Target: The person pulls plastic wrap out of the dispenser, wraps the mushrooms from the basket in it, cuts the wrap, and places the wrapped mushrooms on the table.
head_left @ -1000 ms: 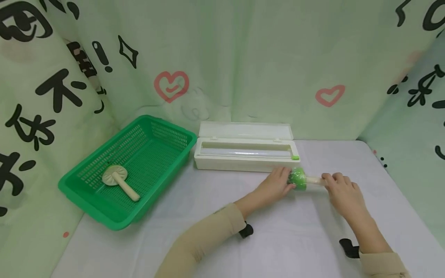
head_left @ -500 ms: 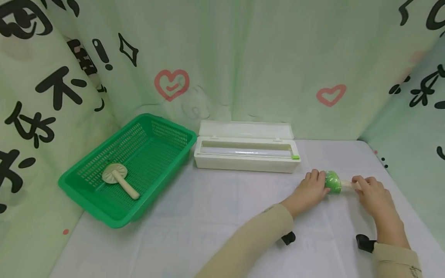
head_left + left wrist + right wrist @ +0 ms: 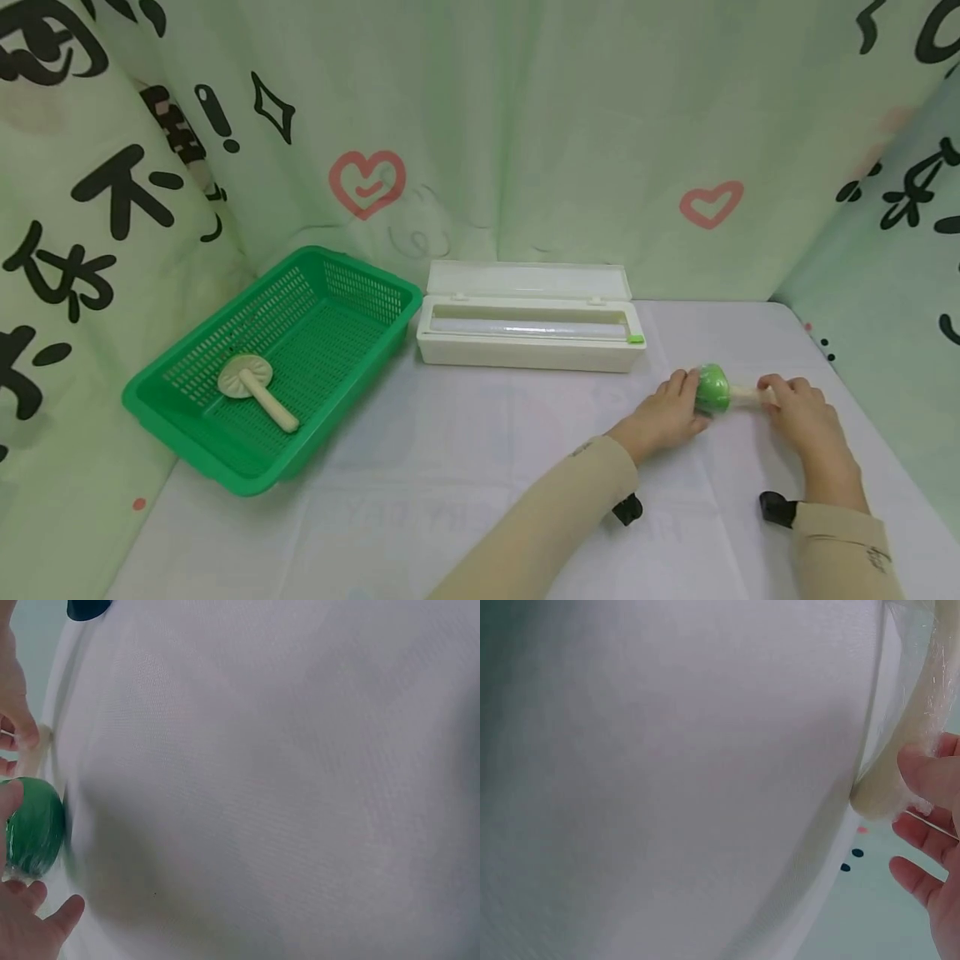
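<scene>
Gripping a green-capped, cream-stemmed mushroom-shaped piece [image 3: 714,389] in clear film, at the right of the white cloth-covered table [image 3: 390,500].
The left hand [image 3: 662,417] curls at its cap; the right hand [image 3: 804,417] pinches its stem near the end. Leftward sit a white rectangular film box [image 3: 525,355], lid raised, and a green perforated plastic basket [image 3: 330,342] bearing an upturned cream mushroom-shaped piece [image 3: 267,402].

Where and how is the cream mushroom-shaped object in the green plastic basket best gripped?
Probably across the middle of its slim stem, from above and the near right: the cream mushroom-shaped object points its stem that way, the cap is wider, and the green plastic basket is open above.
</scene>
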Action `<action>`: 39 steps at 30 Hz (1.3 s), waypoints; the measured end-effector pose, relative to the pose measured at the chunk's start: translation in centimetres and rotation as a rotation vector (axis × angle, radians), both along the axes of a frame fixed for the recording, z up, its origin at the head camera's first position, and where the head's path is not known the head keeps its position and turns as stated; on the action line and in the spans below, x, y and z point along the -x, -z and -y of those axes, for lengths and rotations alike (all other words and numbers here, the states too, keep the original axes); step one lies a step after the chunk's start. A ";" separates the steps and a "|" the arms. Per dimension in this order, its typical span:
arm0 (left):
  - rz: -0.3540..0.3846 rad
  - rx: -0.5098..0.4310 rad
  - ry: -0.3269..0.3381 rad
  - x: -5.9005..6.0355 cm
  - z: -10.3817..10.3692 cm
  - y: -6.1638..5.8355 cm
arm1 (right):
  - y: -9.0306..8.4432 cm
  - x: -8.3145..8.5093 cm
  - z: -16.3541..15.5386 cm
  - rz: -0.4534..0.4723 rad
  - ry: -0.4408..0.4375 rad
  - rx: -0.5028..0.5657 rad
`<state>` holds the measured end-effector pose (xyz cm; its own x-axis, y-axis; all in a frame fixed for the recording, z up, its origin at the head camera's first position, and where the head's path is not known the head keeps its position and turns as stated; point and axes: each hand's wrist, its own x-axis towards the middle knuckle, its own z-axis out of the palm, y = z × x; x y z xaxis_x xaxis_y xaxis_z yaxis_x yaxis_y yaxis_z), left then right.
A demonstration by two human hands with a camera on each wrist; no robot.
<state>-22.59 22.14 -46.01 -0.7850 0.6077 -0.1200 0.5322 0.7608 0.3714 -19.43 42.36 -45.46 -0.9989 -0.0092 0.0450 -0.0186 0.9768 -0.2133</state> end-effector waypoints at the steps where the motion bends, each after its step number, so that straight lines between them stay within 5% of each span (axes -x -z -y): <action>1: 0.015 0.008 0.001 0.1 0.0 0.1 | 0.1 0.1 0.1 -0.001 0.001 -0.001; 11: 0.048 0.049 0.002 0.6 0.3 0.3 | -0.2 0.2 0.7 0.092 0.086 0.039; 18: -0.056 -0.004 0.046 0.5 2.3 -0.7 | -0.6 0.4 0.6 0.160 0.075 0.062; 22: -0.225 -0.070 0.172 0.9 5.0 -2.0 | -1.6 0.5 1.0 0.183 0.077 0.057; 28: -0.694 -0.071 0.294 2.2 11.0 -4.1 | -4.1 1.2 3.9 0.012 0.054 0.034; 34: -1.100 -0.152 0.241 4.2 18.7 -3.9 | -5.0 2.9 9.7 -0.346 -0.076 0.059; 39: -1.181 -0.046 0.101 5.6 24.4 -2.8 | -4.0 4.3 13.7 -0.439 -0.167 0.074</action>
<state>-28.23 -2.22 -43.24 -0.3433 0.6580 0.6702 0.6205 0.6946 -0.3641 -23.78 28.67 -41.47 -0.8705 -0.1486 0.4693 -0.2777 0.9354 -0.2188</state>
